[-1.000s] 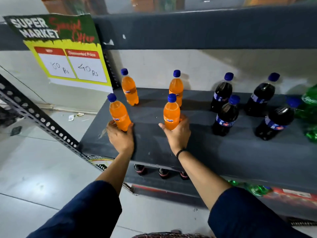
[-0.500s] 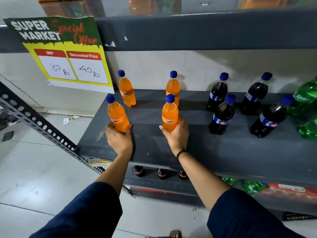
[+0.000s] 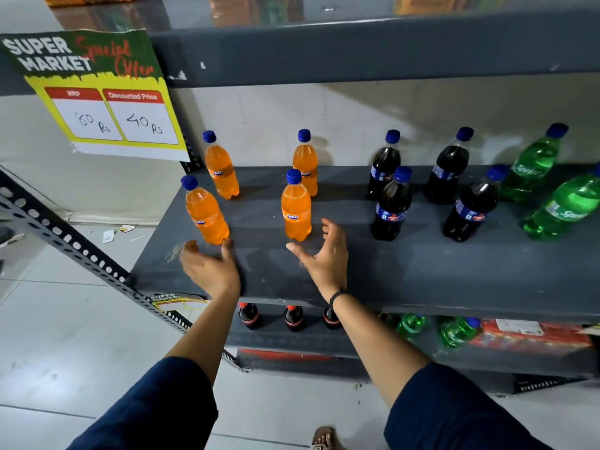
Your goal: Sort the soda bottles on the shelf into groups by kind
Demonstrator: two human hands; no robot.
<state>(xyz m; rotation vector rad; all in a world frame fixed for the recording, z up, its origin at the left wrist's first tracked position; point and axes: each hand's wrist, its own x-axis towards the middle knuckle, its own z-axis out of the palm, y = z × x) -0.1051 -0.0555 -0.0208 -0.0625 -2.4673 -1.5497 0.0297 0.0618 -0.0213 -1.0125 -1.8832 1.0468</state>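
Observation:
Several orange Fanta bottles stand upright at the left of the grey shelf: a front left one, a front right one, and two behind. Several dark cola bottles form a group in the middle. Two green Sprite bottles stand at the right. My left hand is open just in front of the front left orange bottle, holding nothing. My right hand is open just right of the front right orange bottle, apart from it.
A price sign hangs from the upper shelf edge at the left. A perforated metal post slants down beside the shelf. The lower shelf holds small cola bottles, green bottles and a red pack.
Both hands have let go of the two front orange bottles and drawn back, fingers spread. The bottles stay standing on the shelf. The view has shifted right, showing more green bottles.

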